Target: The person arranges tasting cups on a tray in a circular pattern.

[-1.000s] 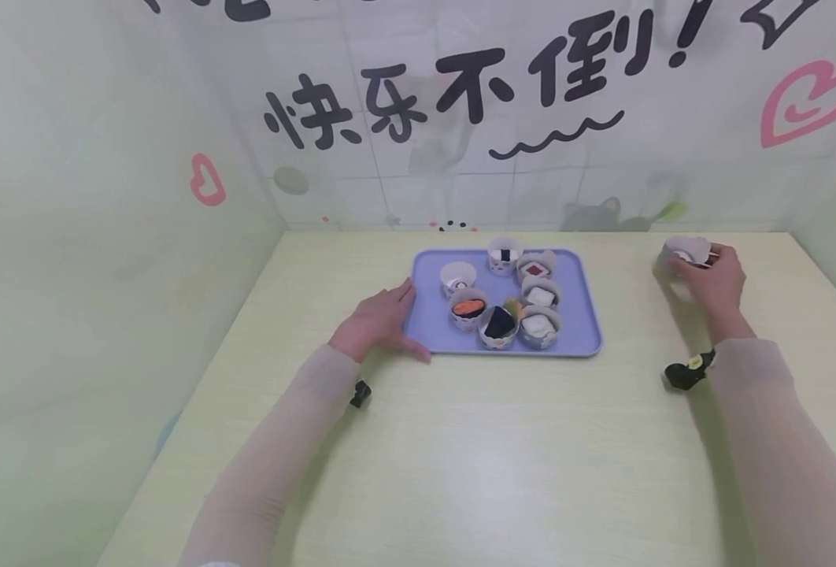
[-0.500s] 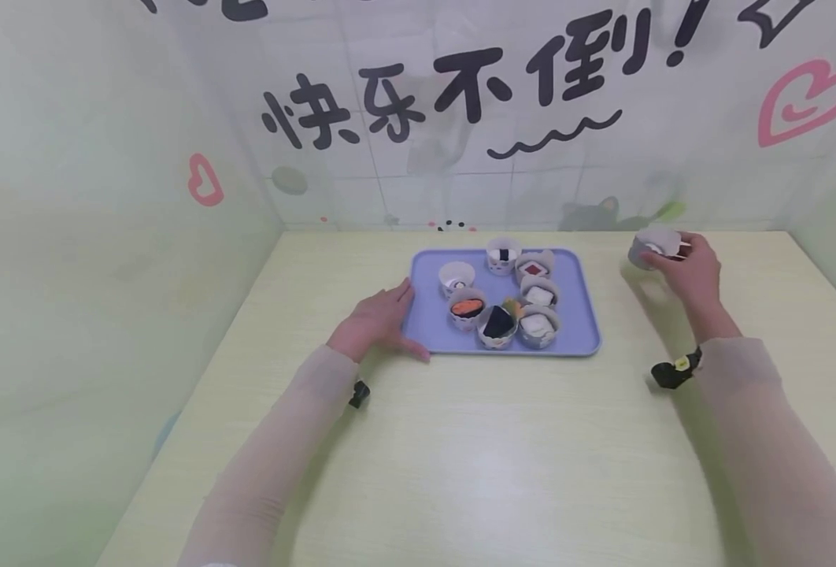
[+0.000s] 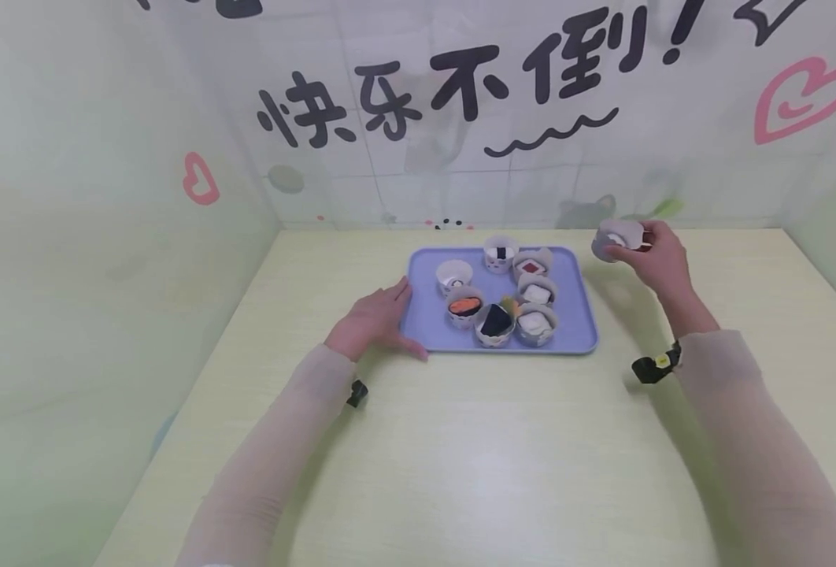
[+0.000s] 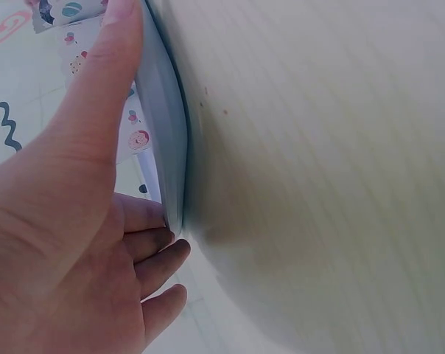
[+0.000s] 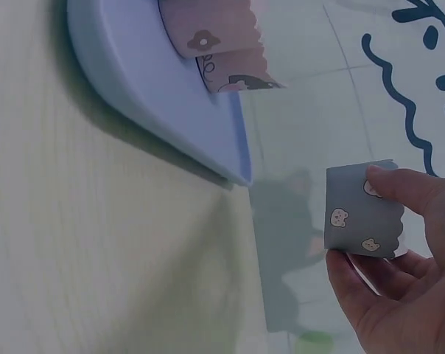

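My right hand [image 3: 662, 256] holds a grey paper baking cup [image 3: 612, 239] in the air, right of the tray's far corner. Bear faces dot the cup's side [image 5: 362, 210] in the right wrist view, where thumb and fingers pinch it; something white lies inside. On the table, a lavender tray [image 3: 574, 335] carries several paper cups with sushi-like pieces: one orange-topped [image 3: 465, 305], one black triangle [image 3: 496, 320], one with a red diamond [image 3: 530, 268], others white. My left hand [image 3: 371, 319] rests spread against the tray's left edge, thumb at the near-left corner.
The pale wooden table [image 3: 460, 457] meets a wall [image 3: 446, 189] with black lettering just behind the tray. A pale green panel [image 3: 106, 276] bounds the left side. Black wrist cameras hang under both sleeves, the right one [image 3: 655, 366] low over the table.
My right hand has carried the grey baking cup leftward from the table's far right toward the tray, and slightly up. The left hand and tray have stayed put.
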{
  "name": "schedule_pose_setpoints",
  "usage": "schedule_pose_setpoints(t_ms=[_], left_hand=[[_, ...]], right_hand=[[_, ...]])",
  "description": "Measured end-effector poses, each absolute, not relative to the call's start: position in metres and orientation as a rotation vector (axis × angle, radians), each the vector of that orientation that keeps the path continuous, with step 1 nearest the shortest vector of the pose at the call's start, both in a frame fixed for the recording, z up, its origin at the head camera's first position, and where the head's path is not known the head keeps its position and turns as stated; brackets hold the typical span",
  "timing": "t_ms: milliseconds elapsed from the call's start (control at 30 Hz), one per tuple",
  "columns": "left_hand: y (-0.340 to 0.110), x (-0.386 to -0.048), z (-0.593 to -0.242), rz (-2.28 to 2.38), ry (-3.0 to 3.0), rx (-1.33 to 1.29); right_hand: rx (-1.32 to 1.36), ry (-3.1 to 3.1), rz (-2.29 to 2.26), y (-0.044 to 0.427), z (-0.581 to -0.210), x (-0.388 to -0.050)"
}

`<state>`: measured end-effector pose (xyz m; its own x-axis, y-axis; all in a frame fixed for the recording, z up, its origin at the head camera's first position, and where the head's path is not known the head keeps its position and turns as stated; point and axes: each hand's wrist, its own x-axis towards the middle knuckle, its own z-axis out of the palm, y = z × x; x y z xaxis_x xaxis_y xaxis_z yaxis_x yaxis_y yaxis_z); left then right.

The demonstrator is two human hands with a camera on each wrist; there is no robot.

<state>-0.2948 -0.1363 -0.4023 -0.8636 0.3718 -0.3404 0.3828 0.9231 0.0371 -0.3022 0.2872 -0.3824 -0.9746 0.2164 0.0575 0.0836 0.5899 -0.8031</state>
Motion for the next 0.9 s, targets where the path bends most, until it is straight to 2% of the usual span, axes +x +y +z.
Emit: schedule_pose_setpoints(t_ms=[500,900], left_hand=[[-0.138,-0.295,-0.404,-0.023,2.736,0.548],[-0.139,-0.297,-0.407,-0.022,2.736,0.546]], right_hand=[[0.038,-2.779,1.330,0.238,-0.362,-0.307],[0.165,-2.829,1.309,0.191,-0.353,-0.319]])
